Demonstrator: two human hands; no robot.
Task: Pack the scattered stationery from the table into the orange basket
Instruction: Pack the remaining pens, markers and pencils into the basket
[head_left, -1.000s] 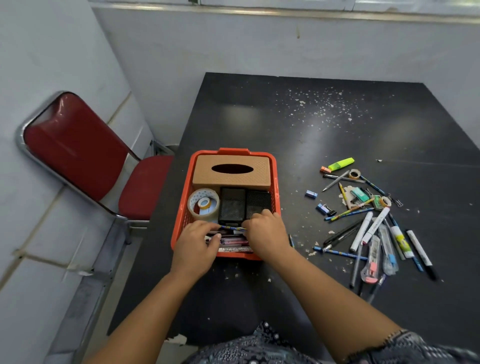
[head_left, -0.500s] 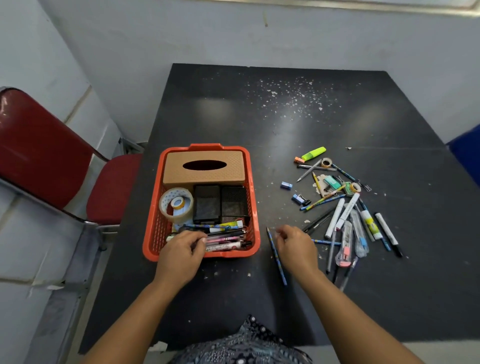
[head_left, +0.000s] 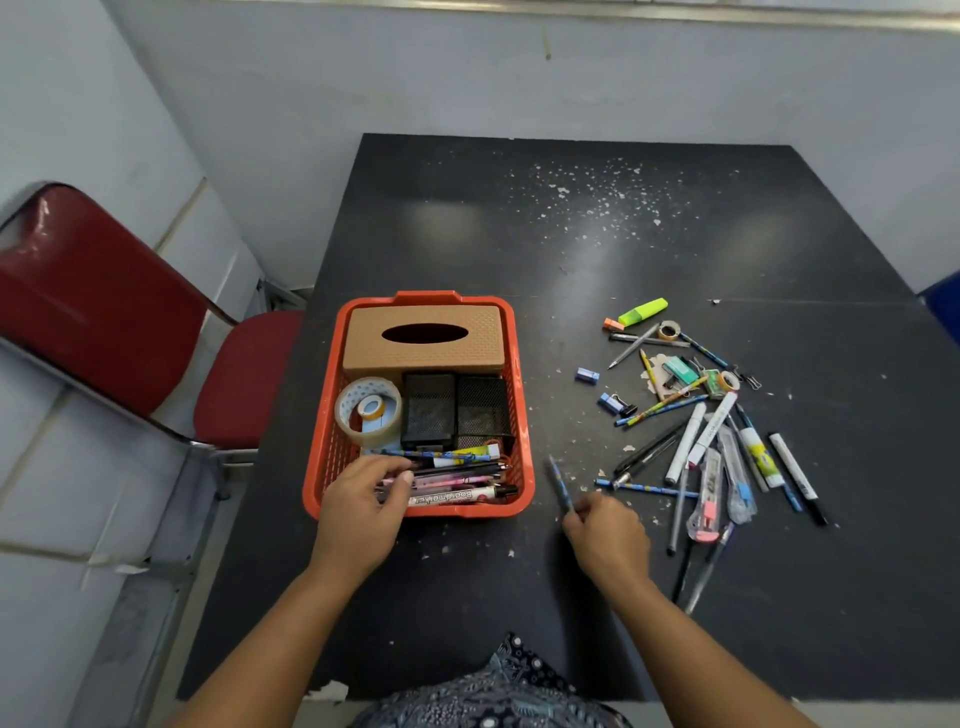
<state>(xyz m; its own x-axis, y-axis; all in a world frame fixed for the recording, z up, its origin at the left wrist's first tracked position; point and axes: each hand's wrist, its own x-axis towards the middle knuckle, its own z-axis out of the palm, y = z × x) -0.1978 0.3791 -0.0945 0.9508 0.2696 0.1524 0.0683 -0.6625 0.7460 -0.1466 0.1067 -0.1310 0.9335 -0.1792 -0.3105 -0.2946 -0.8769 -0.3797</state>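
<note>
Right grip (head_left: 605, 535) pinched on blue pencil (head_left: 560, 480) above worktop (head_left: 675, 234) at basket's three o'clock; left grip (head_left: 363, 501) curled over pens (head_left: 457, 483) inside orange basket (head_left: 522, 415); loose stationery (head_left: 706, 415) farther right.

Right hand (head_left: 608, 535), earlier inside the orange basket (head_left: 524, 405), now pinches a blue pencil (head_left: 560, 483) lifted off the table beside the basket's right wall.
</note>
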